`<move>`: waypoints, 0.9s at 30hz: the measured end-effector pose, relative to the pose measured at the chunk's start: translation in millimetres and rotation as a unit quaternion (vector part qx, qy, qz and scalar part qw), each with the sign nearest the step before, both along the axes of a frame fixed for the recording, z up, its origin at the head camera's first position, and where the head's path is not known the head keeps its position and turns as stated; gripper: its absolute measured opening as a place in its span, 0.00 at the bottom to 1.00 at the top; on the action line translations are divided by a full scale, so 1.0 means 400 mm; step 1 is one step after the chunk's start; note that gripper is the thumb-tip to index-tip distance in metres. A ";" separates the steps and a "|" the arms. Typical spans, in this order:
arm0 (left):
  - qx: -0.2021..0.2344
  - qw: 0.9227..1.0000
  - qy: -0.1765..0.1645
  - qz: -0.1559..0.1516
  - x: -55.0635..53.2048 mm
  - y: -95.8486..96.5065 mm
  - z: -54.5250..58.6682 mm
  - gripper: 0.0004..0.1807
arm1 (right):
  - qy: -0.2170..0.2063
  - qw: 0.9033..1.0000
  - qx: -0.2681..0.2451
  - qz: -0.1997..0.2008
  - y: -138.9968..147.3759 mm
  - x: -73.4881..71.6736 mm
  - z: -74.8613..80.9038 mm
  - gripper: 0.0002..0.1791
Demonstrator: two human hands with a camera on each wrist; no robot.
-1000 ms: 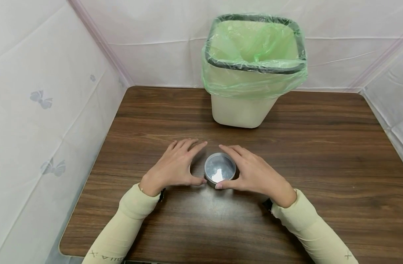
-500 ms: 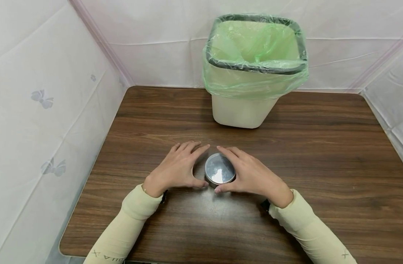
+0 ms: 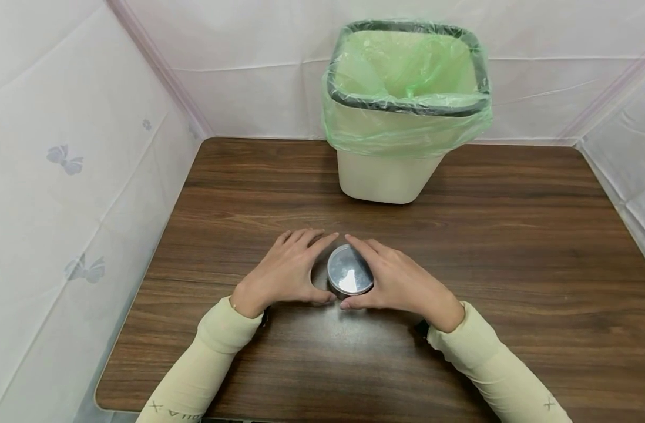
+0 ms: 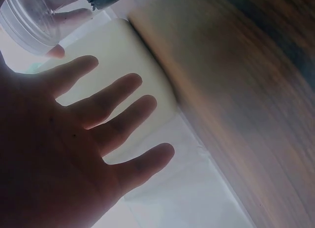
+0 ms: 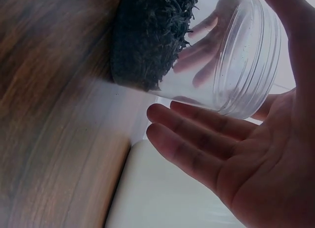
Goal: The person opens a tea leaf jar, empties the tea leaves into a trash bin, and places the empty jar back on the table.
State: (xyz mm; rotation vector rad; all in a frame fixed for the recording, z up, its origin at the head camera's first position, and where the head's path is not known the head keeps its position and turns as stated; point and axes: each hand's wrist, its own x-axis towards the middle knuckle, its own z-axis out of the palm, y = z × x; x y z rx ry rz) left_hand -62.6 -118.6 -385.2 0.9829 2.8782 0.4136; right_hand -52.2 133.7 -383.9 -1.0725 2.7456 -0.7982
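Note:
A clear round jar [image 3: 349, 270] with a clear lid stands upright on the brown wooden table [image 3: 513, 282], between the two hands. Dark dried shreds [image 5: 152, 41], like loose tea leaves, fill its lower part in the right wrist view. My left hand [image 3: 288, 273] curves beside the jar's left side with fingers spread, a gap showing between palm and jar. Around the right side arches my right hand [image 3: 399, 279], its thumb along the near edge and its index finger at the far edge; the other fingers extend straight beside the jar wall.
Behind the jar, a cream waste bin [image 3: 383, 179] stands at the back of the table, lined with a green plastic bag [image 3: 402, 138] folded over its dark rim. White sheeting [image 3: 238, 88] hangs along the back and both sides.
Both hands have drawn slightly inward around the jar, the left hand moving right and the right hand moving left. Their thumb tips are closer together. The jar keeps its place.

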 end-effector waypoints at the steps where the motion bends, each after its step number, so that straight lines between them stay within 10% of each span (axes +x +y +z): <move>1: 0.002 1.000 0.002 -0.001 0.000 0.000 -0.001 0.62 | 0.001 1.000 -0.003 0.001 -0.001 0.000 -0.001 0.64; 27: 0.079 0.997 -0.004 -0.010 0.000 0.017 -0.007 0.60 | -0.047 0.989 -0.115 -0.074 -0.015 0.008 0.003 0.50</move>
